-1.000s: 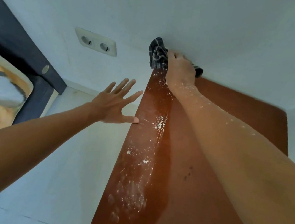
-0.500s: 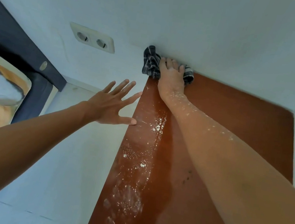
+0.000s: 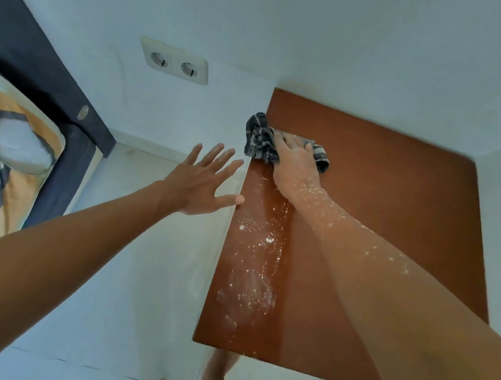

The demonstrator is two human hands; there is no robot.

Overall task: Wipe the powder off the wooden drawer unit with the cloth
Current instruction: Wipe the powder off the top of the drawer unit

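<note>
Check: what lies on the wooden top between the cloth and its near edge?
Head view: scattered white powder lies along the left strip of the brown wooden drawer unit top, from the dark checked cloth under the right hand downward.

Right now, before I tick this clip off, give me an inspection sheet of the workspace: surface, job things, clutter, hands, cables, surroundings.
Surface: wooden drawer unit top, reddish brown, against the white wall.
Job's things: white powder streaked along the left strip of the top, also flecked on the right forearm; dark checked cloth bunched near the far left edge of the top.
Clutter: nothing seen.
Hands: right hand presses flat on the cloth; left hand open, fingers spread, thumb tip at the unit's left edge.
Cables: nothing seen; double wall socket has nothing plugged in.
Surroundings: pale floor; bed with dark frame and patterned bedding at left; bare feet below the unit.
</note>
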